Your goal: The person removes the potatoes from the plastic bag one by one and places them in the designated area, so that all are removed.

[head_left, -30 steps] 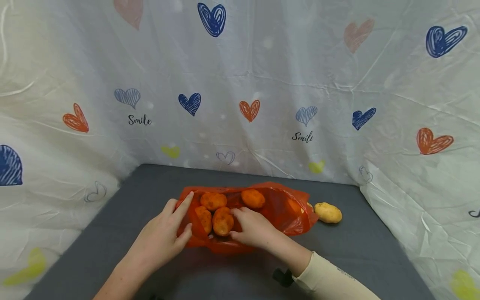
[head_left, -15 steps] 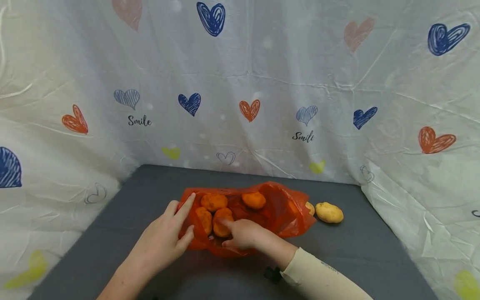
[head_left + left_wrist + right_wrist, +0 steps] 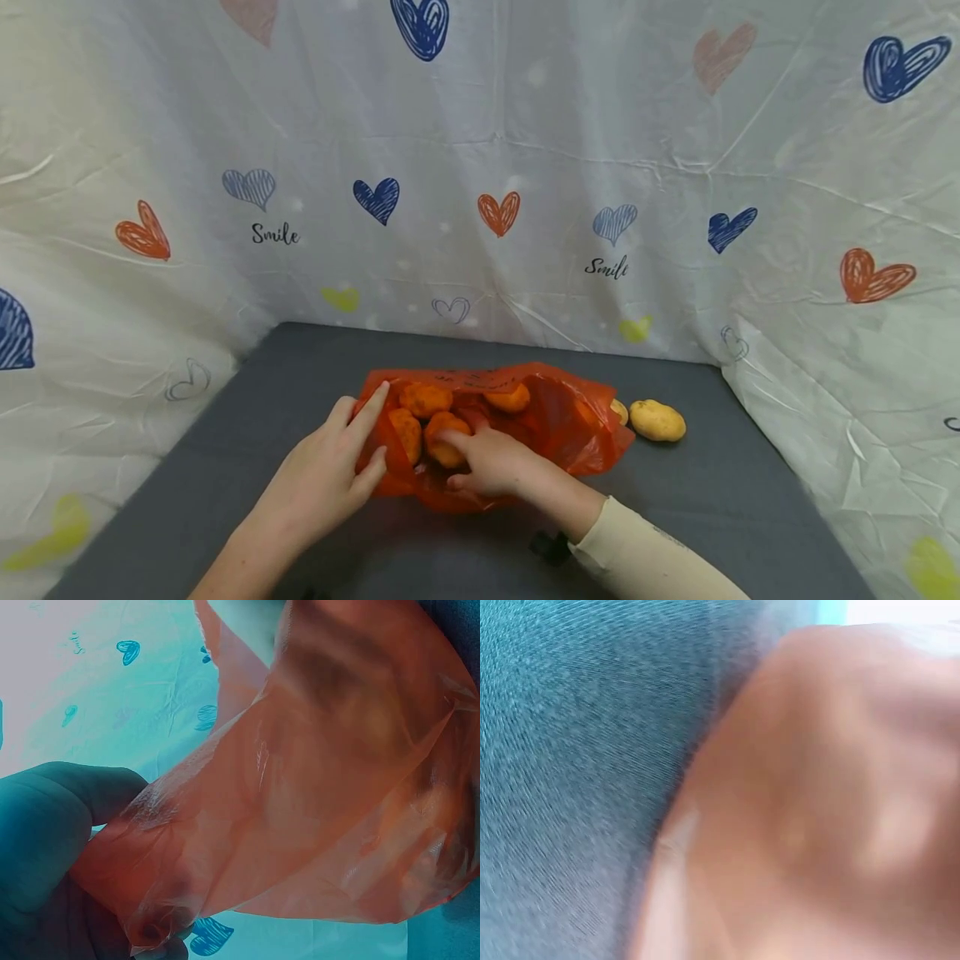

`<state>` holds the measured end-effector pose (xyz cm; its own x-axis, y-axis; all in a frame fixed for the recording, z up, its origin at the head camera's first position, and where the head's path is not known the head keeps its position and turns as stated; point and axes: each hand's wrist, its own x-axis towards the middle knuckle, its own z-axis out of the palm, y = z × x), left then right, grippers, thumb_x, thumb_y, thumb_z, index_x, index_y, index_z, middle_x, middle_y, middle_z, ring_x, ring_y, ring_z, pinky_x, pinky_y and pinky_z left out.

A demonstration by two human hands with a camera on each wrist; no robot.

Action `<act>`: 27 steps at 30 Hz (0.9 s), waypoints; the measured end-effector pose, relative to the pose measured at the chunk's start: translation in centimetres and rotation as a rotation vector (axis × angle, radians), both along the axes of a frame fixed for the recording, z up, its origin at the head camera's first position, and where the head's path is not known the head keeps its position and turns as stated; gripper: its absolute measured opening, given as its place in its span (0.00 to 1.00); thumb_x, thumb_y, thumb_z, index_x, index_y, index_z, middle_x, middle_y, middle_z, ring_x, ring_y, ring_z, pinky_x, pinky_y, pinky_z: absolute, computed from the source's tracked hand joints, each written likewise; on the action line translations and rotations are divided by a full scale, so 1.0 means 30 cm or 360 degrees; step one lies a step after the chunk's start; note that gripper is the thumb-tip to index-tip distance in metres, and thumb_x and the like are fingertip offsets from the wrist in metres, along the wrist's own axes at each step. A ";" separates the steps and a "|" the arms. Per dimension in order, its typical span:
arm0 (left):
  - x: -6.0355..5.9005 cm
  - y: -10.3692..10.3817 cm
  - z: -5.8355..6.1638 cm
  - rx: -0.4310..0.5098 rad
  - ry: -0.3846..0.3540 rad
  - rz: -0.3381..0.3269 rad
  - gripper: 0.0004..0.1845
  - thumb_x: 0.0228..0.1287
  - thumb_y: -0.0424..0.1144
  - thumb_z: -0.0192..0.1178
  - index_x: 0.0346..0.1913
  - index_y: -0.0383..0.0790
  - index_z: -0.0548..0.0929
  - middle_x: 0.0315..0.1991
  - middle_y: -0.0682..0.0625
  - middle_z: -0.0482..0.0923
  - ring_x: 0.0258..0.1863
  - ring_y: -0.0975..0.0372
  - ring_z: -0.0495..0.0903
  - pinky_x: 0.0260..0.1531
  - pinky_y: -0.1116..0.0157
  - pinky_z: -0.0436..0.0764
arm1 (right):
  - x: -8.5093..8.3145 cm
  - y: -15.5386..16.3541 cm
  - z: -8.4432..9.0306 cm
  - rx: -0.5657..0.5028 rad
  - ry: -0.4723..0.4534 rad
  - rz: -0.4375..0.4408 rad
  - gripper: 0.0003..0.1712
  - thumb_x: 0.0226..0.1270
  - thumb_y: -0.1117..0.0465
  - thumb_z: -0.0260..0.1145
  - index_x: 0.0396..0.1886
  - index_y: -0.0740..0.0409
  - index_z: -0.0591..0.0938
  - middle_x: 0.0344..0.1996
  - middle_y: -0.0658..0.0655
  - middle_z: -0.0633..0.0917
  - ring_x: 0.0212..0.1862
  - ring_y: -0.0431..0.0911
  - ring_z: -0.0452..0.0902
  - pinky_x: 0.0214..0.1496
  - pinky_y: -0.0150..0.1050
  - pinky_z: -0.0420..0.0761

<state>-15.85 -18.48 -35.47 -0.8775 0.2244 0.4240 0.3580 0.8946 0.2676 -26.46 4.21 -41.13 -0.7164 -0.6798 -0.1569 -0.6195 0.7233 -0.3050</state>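
A thin red plastic bag lies on its side on the dark table with its mouth spread wide. Several potatoes sit inside it, tinted orange by the film, one of them at the back. My left hand grips the bag's left edge; in the left wrist view the thumb and fingers pinch the bag's film. Inside the mouth, my right hand holds a potato, index finger across its top and thumb low at its front. The right wrist view shows mostly blurred red film.
A bare yellow potato lies on the table just right of the bag, with another potato partly hidden at the bag's right end. White sheeting with printed hearts encloses the back and sides.
My right hand has come in from the potato's right side and laid its fingers over it; the potato has turned. The bag's back edge has tipped forward. My left hand stays in place.
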 end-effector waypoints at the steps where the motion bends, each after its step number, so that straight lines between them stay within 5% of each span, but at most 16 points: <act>1: 0.000 0.000 0.000 0.0000 -0.0002 0.0001 0.39 0.64 0.36 0.68 0.77 0.39 0.68 0.43 0.46 0.70 0.17 0.69 0.58 0.18 0.69 0.66 | 0.004 0.006 0.006 -0.0017 0.0011 -0.0004 0.36 0.68 0.45 0.72 0.73 0.36 0.71 0.60 0.65 0.75 0.45 0.49 0.82 0.48 0.46 0.82; 7: 0.003 -0.003 -0.003 0.0006 -0.0005 0.0007 0.39 0.64 0.36 0.68 0.77 0.39 0.67 0.44 0.45 0.71 0.17 0.69 0.59 0.19 0.70 0.66 | 0.034 0.040 0.055 -0.0169 -0.0002 -0.0058 0.27 0.75 0.38 0.60 0.69 0.34 0.70 0.55 0.65 0.74 0.43 0.51 0.81 0.48 0.48 0.81; 14: 0.004 -0.005 -0.002 0.0008 0.0007 0.0006 0.39 0.64 0.35 0.68 0.77 0.39 0.68 0.43 0.46 0.70 0.17 0.69 0.58 0.18 0.70 0.66 | 0.071 0.088 0.114 -0.0361 -0.0028 -0.0116 0.21 0.77 0.40 0.57 0.66 0.33 0.69 0.43 0.57 0.72 0.33 0.46 0.74 0.35 0.42 0.75; 27: 0.003 -0.005 -0.001 -0.0003 -0.0013 0.0019 0.39 0.63 0.36 0.69 0.77 0.40 0.68 0.42 0.47 0.69 0.16 0.69 0.57 0.17 0.69 0.65 | 0.113 0.213 0.179 -0.0461 0.0094 -0.0080 0.22 0.82 0.46 0.54 0.69 0.43 0.68 0.48 0.52 0.75 0.43 0.43 0.75 0.45 0.42 0.76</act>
<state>-15.75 -18.64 -35.51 -0.8836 0.2145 0.4163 0.3449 0.8993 0.2688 -23.09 10.59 -35.77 -0.7523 -0.6538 0.0818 -0.6082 0.6414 -0.4677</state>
